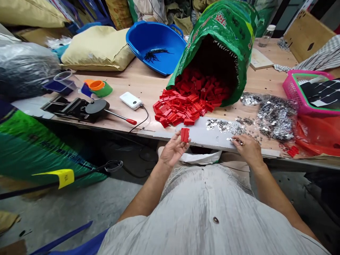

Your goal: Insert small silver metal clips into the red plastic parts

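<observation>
My left hand (174,149) holds a small red plastic block-shaped part (185,135) upright between thumb and fingers, just off the table's front edge. At the right, my right hand (249,149) pinches a small shiny metal piece (230,139) above the grey board (198,131). Loose silvery metal pieces (221,126) lie scattered on that board, beyond my right hand. Behind my left hand, a heap of red plastic parts (183,106) spills out of a green woven sack (212,26) lying on its side.
A black lever press (97,106), a white power bank (130,100) with a cable and coloured cups (99,88) stand left. A blue basin (159,39) holds thin black pieces. At right are a clear bag of metal pieces (277,115) and a pink basket (290,88).
</observation>
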Demonstrator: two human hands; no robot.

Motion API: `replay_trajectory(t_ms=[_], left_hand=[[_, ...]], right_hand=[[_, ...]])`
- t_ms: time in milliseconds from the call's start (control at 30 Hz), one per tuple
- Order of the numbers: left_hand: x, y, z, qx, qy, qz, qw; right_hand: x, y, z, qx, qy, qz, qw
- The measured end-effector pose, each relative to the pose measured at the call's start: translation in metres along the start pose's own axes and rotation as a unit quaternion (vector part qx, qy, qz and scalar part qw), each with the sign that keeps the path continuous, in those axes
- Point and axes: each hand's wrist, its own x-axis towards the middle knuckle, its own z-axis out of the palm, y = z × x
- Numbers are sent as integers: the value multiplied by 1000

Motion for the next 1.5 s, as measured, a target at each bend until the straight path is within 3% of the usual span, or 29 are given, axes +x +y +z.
replay_trajectory(t_ms=[100, 233, 367, 500, 633, 867, 1100, 1200, 1367, 1500], left_hand=[[-11, -3, 14, -91, -8, -89, 992], [-16, -6, 27, -130, -14, -156, 979], [-18, -8, 31, -138, -23, -158, 977], [-20, -12, 29, -150, -48, -153, 976], [-22, -15, 30, -166, -69, -176, 968], [-26, -15, 37, -134, -79, -158, 975], [-30, -16, 37, -14, -126, -20, 992], [-28, -21, 35, 63, -111, 63, 990], [-30, -28, 35, 193, -81, 204, 956], [-40, -26, 41, 263, -51, 245, 932]], right_hand=[[5, 0, 5, -18, -10, -8, 1000], [7, 1, 8, -36, -23, -20, 999], [7, 1, 4, -32, -12, -30, 999], [9, -9, -6, 52, -2, 2, 999], [8, -31, -15, 177, -21, 23, 984], [3, -75, -22, 293, -35, -34, 955], [-3, -100, -37, 288, -29, -101, 952], [-6, -107, -39, 274, -18, -124, 954], [-9, -117, -34, 269, -25, -146, 952], [-9, -120, -28, 241, -32, -152, 958]])
